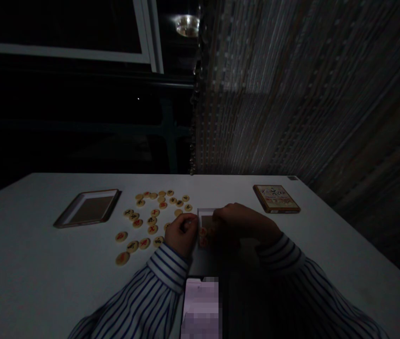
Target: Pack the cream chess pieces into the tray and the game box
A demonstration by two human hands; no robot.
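A small white open box [201, 245] sits on the table between my hands, with a few round Chinese chess pieces [203, 241] lying inside at its near end. My left hand [183, 234] is closed at the box's left wall, thumb and fingers curled together; whatever they grip is hidden. Over the right side of the box, my right hand [244, 221] bends down with its fingers together, its fingertips lost in shadow. To the left of my left hand, several loose chess pieces [152, 220] with red or black characters are scattered, mostly flat and some touching.
An open wood-edged tray [93, 210] stands at the left. A flat box with a printed top [276, 197] lies at the right. Close to me, a lit phone screen [201, 306] shows below my hands. Behind the white table [44, 273] hangs a string curtain [256, 103].
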